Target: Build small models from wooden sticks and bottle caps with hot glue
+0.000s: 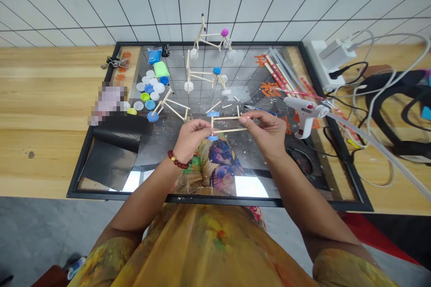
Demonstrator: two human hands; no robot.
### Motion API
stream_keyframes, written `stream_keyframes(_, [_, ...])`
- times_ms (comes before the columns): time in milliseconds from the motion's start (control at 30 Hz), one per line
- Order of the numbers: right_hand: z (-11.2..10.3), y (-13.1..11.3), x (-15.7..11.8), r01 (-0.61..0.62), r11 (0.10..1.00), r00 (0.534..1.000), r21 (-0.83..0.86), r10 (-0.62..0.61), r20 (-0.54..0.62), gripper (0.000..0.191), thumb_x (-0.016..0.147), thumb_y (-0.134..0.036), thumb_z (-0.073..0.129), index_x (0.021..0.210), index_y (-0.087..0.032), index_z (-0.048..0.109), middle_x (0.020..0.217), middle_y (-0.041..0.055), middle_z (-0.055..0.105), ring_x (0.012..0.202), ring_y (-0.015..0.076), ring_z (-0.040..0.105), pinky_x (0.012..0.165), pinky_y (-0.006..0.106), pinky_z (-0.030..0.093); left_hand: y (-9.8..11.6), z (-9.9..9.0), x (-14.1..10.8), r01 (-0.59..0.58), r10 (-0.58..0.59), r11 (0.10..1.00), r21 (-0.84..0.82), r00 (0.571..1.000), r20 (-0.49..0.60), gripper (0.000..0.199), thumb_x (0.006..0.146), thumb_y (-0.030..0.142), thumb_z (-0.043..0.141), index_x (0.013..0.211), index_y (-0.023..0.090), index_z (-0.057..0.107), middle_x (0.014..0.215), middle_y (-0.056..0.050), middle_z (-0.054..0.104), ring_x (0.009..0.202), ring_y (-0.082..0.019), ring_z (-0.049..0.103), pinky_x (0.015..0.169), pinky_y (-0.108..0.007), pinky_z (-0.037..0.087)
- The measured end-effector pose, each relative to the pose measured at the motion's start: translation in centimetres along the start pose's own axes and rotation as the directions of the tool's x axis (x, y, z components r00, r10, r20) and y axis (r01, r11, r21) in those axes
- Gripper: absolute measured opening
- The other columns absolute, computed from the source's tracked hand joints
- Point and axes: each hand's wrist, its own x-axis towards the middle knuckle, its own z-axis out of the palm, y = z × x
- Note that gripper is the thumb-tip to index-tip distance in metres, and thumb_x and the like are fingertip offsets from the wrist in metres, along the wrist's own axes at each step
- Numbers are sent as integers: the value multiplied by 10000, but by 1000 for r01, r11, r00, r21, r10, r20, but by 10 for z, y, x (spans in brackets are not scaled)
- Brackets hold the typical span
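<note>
Holding a craft-stick frame (229, 131) between left hand (190, 136) and right hand (264, 132).

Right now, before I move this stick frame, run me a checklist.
1. Left hand on the wooden stick frame: ok, pinching its left end.
2. Right hand on the frame: ok, fingertips gripping its right end.
3. Blue bottle caps at the left end: ok, one shows above the left hand's fingers, one below.
4. Glue joints on the frame: cannot tell, too small to see.
5. Hot glue gun: ok, lying apart from both hands.
</note>
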Motion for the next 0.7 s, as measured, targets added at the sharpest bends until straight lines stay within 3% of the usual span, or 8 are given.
stream_keyframes(200, [0, 5, 4, -89, 996, 992, 19, 87, 88, 221, 708, -365, 839, 875, -241, 765, 702, -24, 668, 663, 147, 583, 714, 330, 501, -1, -4, 3, -14, 16, 993, 116, 1000, -17, 149, 613, 233, 767, 699, 154, 674, 645, 0, 668, 593, -99, 589, 545, -206, 461])
stream_keyframes(400, [-9, 12, 11, -110, 987, 975, -118, 131, 182, 189, 707, -375, 809, 797, -217, 759, 706, 0, 694, 661, 162, 605, 674, 322, 490, -5, -7, 5, -41, 39, 971, 234, 999, 14, 155, 688, 275, 730, 771, 159, 669, 697, -12, 672, 614, -121, 618, 523, -222, 516])
stream_keyframes(533, [-13, 17, 12, -25, 976, 965, -218, 80, 249, 171, 741, -389, 779, 757, -220, 760, 738, 22, 732, 677, 179, 637, 681, 329, 476, -7, -9, 4, -74, 61, 933, 352, 997, 50, 147, 762, 303, 684, 818, 167, 682, 753, -31, 703, 666, -145, 656, 561, -245, 548])
stream_keyframes(700, [-12, 22, 9, 105, 925, 952, -365, 12, 304, 188, 815, -393, 721, 729, -229, 752, 800, 46, 756, 788, 214, 685, 767, 357, 477, -5, -10, 1, -178, 157, 812, 556, 984, 86, 145, 831, 273, 620, 844, 178, 730, 779, -38, 746, 724, -166, 695, 669, -278, 566])
